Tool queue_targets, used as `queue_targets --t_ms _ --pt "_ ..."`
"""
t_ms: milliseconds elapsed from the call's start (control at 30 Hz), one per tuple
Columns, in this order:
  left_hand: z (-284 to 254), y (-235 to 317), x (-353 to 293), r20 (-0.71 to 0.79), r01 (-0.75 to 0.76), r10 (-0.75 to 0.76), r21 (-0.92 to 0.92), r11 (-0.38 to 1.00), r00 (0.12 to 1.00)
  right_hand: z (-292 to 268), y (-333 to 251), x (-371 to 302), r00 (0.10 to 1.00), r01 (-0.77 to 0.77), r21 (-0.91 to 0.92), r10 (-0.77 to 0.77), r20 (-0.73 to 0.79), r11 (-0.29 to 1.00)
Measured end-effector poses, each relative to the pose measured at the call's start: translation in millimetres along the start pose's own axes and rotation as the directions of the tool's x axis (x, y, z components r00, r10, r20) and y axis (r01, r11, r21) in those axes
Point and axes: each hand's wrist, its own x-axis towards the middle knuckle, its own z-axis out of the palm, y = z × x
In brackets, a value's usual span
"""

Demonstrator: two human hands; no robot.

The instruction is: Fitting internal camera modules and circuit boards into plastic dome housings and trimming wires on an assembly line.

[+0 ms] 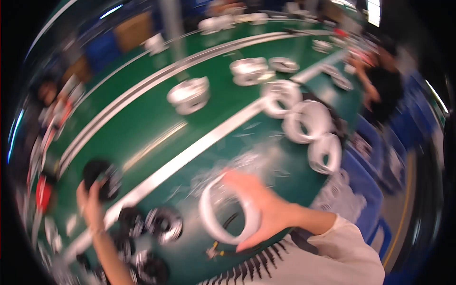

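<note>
The right hand (271, 209) holds a smooth, round white ring (252, 219) over the green table (297, 191). The left hand (89, 204) touches a fat black ring (112, 183); I can't tell if it's gripping.

a factory or production workshop: a long green surface (142, 118) carries many parts alike, white rings (323, 116) and black rings (174, 230), in loose groups. blue bins (375, 190) (one holding pale pieces (339, 197)) stand alongside, another person (384, 90) is near the surface farther along, and bright light strips (436, 96) show in dim surroundings.
</note>
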Motion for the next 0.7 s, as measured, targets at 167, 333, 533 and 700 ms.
queue_targets --t_ms 167,333,533,700 --pt "102 49 -86 0.096 0.309 -0.294 -0.272 0.911 0.951 28 29 61 0.966 -0.109 0.791 0.251 -0.058 0.602" --pt "121 25 -120 0.034 0.213 -0.259 -0.679 0.703 0.965 77 25 90 0.957 -0.210 0.782 0.287 0.041 0.587" --pt "123 32 -132 0.354 0.356 -0.120 -0.739 0.572 0.928 83 30 93 0.981 -0.129 0.575 0.189 -0.046 0.808" --pt "114 22 -119 0.534 0.556 -0.199 -0.828 0.075 0.822 82 29 89 0.993 -0.102 0.370 0.076 0.086 0.923"
